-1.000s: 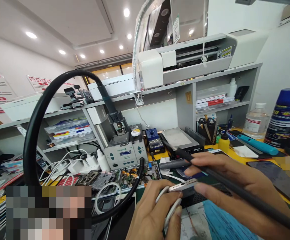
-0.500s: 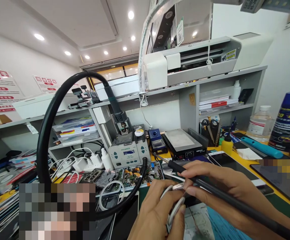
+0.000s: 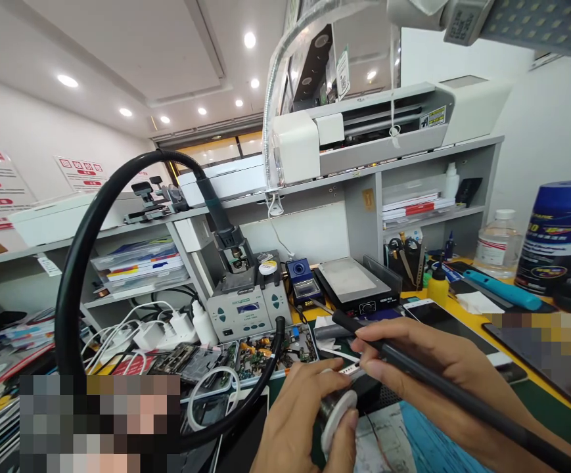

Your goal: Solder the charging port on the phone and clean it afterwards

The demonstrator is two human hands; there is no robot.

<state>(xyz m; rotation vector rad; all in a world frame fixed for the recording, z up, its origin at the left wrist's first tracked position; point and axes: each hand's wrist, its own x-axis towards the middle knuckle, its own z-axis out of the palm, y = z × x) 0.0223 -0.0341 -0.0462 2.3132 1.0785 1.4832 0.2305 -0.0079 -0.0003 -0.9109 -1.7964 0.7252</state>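
At the bottom centre, my left hand (image 3: 297,417) is closed around a small spool (image 3: 338,414) with a white rim, its thumb on the near side. My right hand (image 3: 428,368) pinches a black pen-like tool (image 3: 443,387) with a thin metal tip pointing up and left. A small white perforated piece (image 3: 350,369) shows between the two hands, close to the right fingertips. Beneath them lies a printed sheet (image 3: 378,440) beside a blue textured surface (image 3: 433,433). A thin wire runs down over the sheet.
A thick black hose (image 3: 68,289) loops on the left to a grey station (image 3: 246,309). Behind the hands are a tray of circuit parts (image 3: 260,355) and a heating plate (image 3: 354,279). On the right are a white phone (image 3: 447,322), a yellow bottle (image 3: 437,286) and a blue can (image 3: 554,236).
The view has shifted slightly. My left hand has turned, so the spool's white rim shows more fully. My right hand still holds the black tool and has moved little.
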